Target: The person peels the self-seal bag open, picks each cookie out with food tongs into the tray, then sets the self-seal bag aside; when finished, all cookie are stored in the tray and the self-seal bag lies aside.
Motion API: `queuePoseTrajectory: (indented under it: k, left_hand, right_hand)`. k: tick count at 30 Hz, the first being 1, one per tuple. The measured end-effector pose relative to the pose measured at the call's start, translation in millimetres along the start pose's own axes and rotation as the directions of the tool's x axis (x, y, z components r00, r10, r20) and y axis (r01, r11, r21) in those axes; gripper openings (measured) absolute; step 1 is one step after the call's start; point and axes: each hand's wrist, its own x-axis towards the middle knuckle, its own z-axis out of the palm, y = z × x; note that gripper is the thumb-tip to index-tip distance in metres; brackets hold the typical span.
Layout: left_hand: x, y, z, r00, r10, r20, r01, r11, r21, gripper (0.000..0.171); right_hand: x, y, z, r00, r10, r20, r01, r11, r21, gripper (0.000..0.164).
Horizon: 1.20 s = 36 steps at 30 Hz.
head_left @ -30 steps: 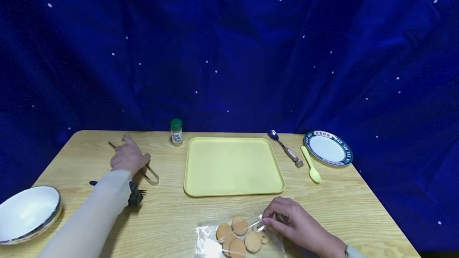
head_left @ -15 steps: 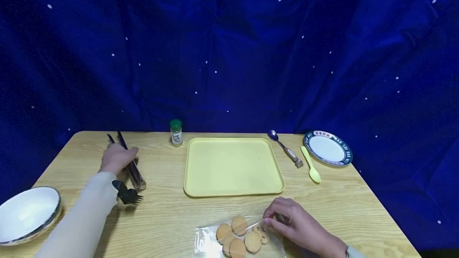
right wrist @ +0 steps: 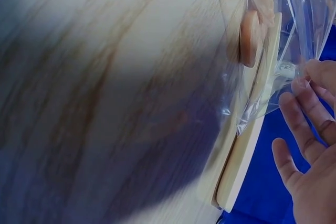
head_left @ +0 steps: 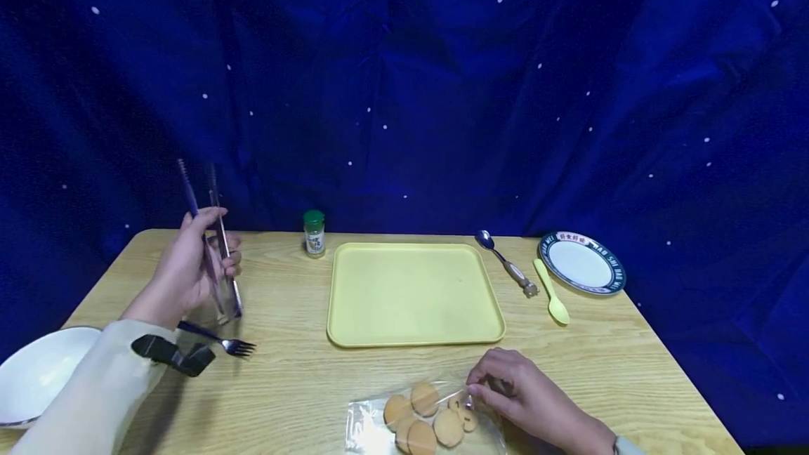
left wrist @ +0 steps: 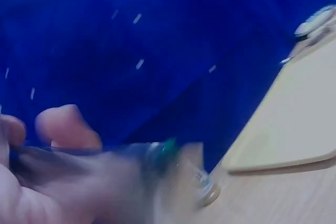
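Observation:
In the head view my left hand (head_left: 189, 269) grips a pair of metal tongs (head_left: 226, 251), raised above the table's left side with the two arms pointing up and away. The left wrist view shows the tongs (left wrist: 105, 177) too, blurred, with fingers curled about them. My right hand (head_left: 521, 395) pinches the edge of a clear plastic bag (head_left: 373, 420) near the front. Several round cookies (head_left: 448, 427) lie inside the bag. From the right wrist, thumb and fingertip hold the bag's film (right wrist: 286, 69), the other fingers spread apart.
A yellow tray (head_left: 413, 339) lies mid-table. Behind its left corner stands a green-capped shaker (head_left: 314, 234). A fork (head_left: 218, 339) and white bowl (head_left: 38, 374) are at left; a metal spoon (head_left: 508, 265), yellow spoon (head_left: 552, 293) and rimmed plate (head_left: 584, 263) at right.
My left hand has taken hold of the tongs and lifted them off the table, turning them upward and moving slightly left. My right hand stays in place on the bag.

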Motion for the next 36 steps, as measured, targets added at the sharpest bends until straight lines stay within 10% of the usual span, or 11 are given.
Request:
queuePoseTrajectory:
  k: [3,7,10,15,17,20,23,29,36]
  left_hand:
    - [-17.5,-5.0,18.8,0.994,-0.003,0.105,-0.031,0.947,0.320,0.017]
    - [-43.1,-21.6,31.3,0.988,0.036,0.147,-0.133,0.680,0.721,0.029]
    - [-59.3,-40.3,27.4,0.957,0.101,0.273,-0.286,0.501,0.817,0.023]
    - [-80.4,-72.7,16.8,0.834,0.218,0.507,-0.548,0.216,0.808,0.028]
    - [-89.4,-81.0,12.8,0.821,0.183,0.542,-0.567,0.143,0.811,0.033]
    - [-101.8,-86.8,6.2,0.859,0.027,0.511,-0.511,0.100,0.854,0.041]
    - [-110.2,-88.5,-1.7,0.878,-0.153,0.453,-0.435,0.137,0.890,0.050]
    - [-116.3,-101.6,-18.1,0.796,-0.266,0.544,-0.477,0.278,0.834,0.043]
    - [-114.9,-110.3,-15.2,0.748,-0.299,0.593,-0.535,0.257,0.805,0.051]
  right_hand:
    - [0.0,-0.8,-0.2,1.000,0.009,0.001,-0.009,1.000,-0.007,0.003]
    - [-0.8,-1.1,0.0,1.000,0.015,0.007,-0.016,1.000,0.013,0.004]
    - [-1.3,-0.9,0.2,1.000,0.011,0.011,-0.011,0.999,0.037,0.004]
    - [-2.9,0.4,0.5,1.000,0.012,0.019,-0.012,0.999,0.049,0.007]
    - [-3.8,1.2,0.5,1.000,0.015,0.023,-0.016,0.999,0.043,0.006]
    - [-4.9,2.2,0.4,0.999,0.020,0.025,-0.021,0.999,0.041,0.004]
    - [-5.1,2.5,0.2,0.999,0.022,0.027,-0.023,0.999,0.043,0.003]
    - [-5.3,2.7,0.2,1.000,0.016,0.024,-0.017,0.999,0.039,0.004]
    - [-4.7,4.4,-0.6,0.999,-0.047,0.010,0.047,0.999,0.022,0.003]
